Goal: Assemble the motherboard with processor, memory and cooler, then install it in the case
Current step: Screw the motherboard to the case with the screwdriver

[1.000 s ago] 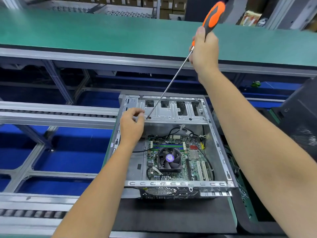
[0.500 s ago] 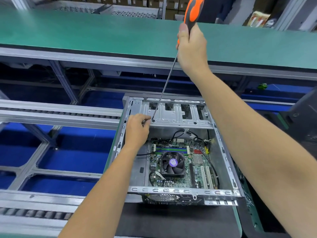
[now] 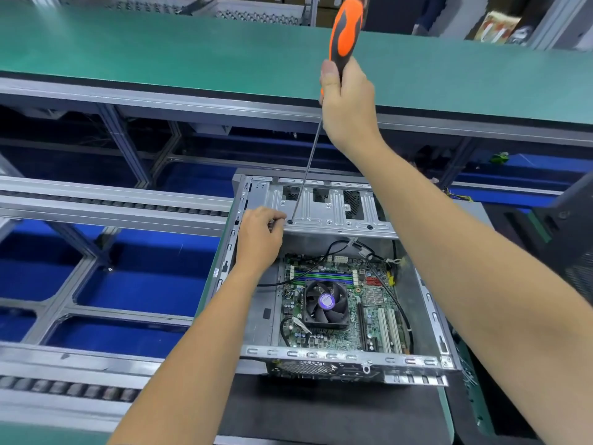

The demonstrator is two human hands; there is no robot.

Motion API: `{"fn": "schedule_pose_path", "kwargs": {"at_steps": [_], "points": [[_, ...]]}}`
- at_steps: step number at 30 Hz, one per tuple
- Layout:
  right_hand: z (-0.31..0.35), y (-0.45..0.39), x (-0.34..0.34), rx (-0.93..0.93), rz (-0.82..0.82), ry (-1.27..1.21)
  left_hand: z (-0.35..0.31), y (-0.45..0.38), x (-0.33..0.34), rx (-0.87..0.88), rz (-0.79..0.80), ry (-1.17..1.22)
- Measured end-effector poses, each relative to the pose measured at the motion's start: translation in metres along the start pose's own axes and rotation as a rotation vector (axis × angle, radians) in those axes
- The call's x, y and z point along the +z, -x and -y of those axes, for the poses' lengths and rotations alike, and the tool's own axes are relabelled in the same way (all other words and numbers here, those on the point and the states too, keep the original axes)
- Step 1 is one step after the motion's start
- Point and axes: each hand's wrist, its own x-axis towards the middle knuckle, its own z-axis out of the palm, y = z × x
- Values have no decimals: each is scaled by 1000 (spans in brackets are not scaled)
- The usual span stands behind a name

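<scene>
An open grey computer case [image 3: 426,313] lies on a black mat. Inside it sits the green motherboard [image 3: 345,335], with a black cooler fan [image 3: 325,305] in its middle and memory slots [image 3: 324,277] behind the fan. My right hand [image 3: 348,107] grips a long screwdriver [image 3: 345,30] with an orange and black handle. Its thin shaft runs down to a hole in the drive bay plate [image 3: 333,213] at the case's far end. My left hand [image 3: 260,239] rests on the case's far left corner, fingers pinched right beside the screwdriver tip; whether they hold a screw is hidden.
A green-topped bench [image 3: 160,56] runs across the back. Roller conveyor rails [image 3: 112,207] and blue bins [image 3: 150,277] lie to the left. A black case panel [image 3: 574,239] stands at the right edge. Black cables [image 3: 385,284] loop over the motherboard.
My right hand has swung the screwdriver handle leftward, so the shaft stands steeper. The tip stays at the drive bay hole and my left hand stays beside it.
</scene>
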Motion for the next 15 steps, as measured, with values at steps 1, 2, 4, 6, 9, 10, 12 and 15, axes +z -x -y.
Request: {"fn": "schedule_pose_path", "kwargs": {"at_steps": [1, 2, 4, 6, 9, 10, 12, 15], "points": [[0, 3, 2, -8, 16, 7, -1, 0, 0, 4, -4, -2], [-1, 6, 4, -13, 32, 15, -2, 0, -1, 5, -13, 5], [-5, 15, 9, -11, 79, 16, -5, 2, -5, -16, -70, 76], [-12, 27, 14, -5, 127, -3, -7, 4, -10, -60, -115, 148], [-20, 40, 19, -6, 171, 0, -6, 10, -11, -177, 118, 71], [-22, 43, 20, -6, 182, -6, -3, 11, -8, -232, 276, -17], [-26, 47, 22, -3, 195, -25, 4, 16, 0, -314, 581, -259], [-30, 52, 25, 0, 220, -23, 12, 16, 12, -366, 698, -446]]}}
